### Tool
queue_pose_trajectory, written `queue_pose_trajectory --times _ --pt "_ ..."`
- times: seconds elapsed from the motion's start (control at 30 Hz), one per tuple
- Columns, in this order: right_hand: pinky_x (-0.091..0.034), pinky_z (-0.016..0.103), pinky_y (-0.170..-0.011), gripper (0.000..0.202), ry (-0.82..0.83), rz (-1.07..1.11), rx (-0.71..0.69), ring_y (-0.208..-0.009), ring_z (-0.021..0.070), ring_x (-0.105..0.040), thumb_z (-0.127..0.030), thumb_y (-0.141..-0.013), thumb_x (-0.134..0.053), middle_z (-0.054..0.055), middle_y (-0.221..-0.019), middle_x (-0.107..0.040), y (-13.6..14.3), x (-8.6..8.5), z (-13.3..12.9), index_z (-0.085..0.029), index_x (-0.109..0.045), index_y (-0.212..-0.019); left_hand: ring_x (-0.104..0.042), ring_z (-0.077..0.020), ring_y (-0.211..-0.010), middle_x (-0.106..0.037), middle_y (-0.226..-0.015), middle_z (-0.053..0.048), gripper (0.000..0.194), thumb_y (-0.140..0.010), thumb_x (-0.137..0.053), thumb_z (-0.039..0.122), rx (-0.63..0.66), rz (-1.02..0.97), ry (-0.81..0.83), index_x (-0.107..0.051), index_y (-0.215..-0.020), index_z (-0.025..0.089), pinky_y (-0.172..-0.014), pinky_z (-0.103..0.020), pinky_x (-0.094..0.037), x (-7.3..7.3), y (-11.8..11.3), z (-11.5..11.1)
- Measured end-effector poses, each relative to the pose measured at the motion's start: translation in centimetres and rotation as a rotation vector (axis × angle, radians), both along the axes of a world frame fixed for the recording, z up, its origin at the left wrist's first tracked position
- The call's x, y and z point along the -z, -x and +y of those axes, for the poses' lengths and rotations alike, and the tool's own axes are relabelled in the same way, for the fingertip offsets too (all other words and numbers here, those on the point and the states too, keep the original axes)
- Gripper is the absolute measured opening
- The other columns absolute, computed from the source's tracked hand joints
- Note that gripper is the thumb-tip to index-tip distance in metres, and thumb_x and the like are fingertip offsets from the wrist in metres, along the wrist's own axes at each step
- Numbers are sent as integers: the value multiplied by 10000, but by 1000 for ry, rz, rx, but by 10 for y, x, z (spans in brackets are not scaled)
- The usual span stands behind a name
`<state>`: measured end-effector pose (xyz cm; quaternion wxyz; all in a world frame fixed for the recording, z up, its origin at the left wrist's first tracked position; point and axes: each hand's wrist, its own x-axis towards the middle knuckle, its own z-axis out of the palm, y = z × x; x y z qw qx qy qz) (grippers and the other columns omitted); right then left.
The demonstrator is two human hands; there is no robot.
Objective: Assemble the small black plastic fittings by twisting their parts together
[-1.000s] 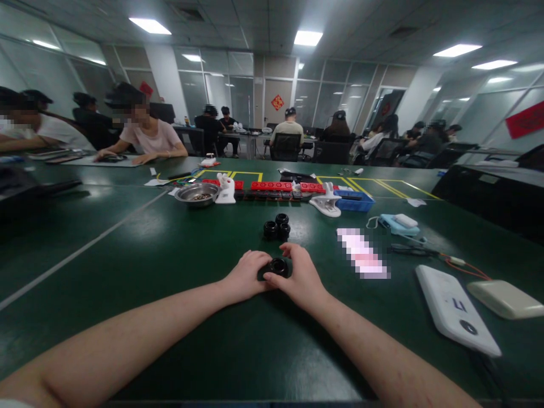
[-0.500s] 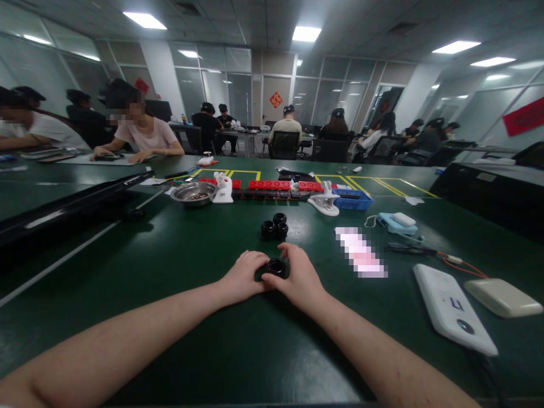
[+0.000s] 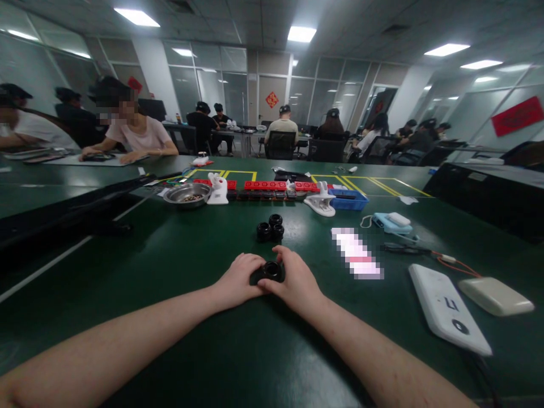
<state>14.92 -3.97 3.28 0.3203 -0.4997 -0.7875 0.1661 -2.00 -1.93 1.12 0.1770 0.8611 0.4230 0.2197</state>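
Note:
Low over the green table, my right hand curls its thumb and fingers around a glossy black tyre-like ring, whose round opening faces up. From the other side, my left hand closes in against the same ring. A dark patch between the left thumb and fingers is partly hidden, and I cannot tell whether it is a second piece or shadow. Just beyond my fingertips, three similar black rings stand in a tight cluster, touching one another.
A metal bowl with small parts, white clips, a red strip and a blue tray line the back. Rightward lie a blurred-out phone, a white power bank and a cream case. People sit beyond.
The whole view has shifted slightly, with the scene sliding a little to the left. Both hands keep nearly the same hold around the black ring, and the cluster stays put on the table.

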Motion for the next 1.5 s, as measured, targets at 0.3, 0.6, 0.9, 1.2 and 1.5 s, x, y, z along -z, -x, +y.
queue_pose_trajectory --times 0.3,0.6,0.9,1.2,1.5 --pt "-373 426 -891 614 -28 43 -68 -1053 261 -452 -264 -645 -620 117 -1128 -494 0 -2 -4 -166 -366 -1196 -487 -238 -952 -566 -997 -56 346 -660 -646 359 -2 2 -33 -551 -940 178 -866 -388 -361 1 0 0" --pt "-413 352 -851 617 82 139 -167 -947 194 -530 -133 -642 -565 63 -1023 -548 1 2 2 -191 -327 -1209 -482 -240 -960 -561 -1016 -66 352 -681 -630 360 6 27 -30 -540 -965 172 -865 -393 -361 -2 0 -3" --pt "-407 412 -854 588 -25 81 -32 -948 238 -510 -301 -629 -648 89 -1001 -539 3 1 0 -162 -410 -1149 -482 -248 -979 -557 -1024 -55 337 -676 -622 377 -8 30 -9 -536 -941 185 -904 -429 -332 2 0 0" --pt "-316 467 -952 686 -32 132 -160 -1132 261 -407 -158 -652 -556 124 -1229 -430 2 -1 -5 -183 -261 -1270 -469 -253 -1024 -543 -1072 -70 379 -682 -614 389 -16 47 -15 -527 -989 184 -955 -471 -269 2 0 -2" --pt "-438 379 -807 631 24 103 -92 -873 208 -542 -204 -655 -597 51 -929 -552 6 4 2 -188 -320 -1222 -474 -248 -1007 -552 -1049 -64 351 -695 -604 351 -10 54 3 -532 -991 177 -939 -467 -294 -3 -1 -3"
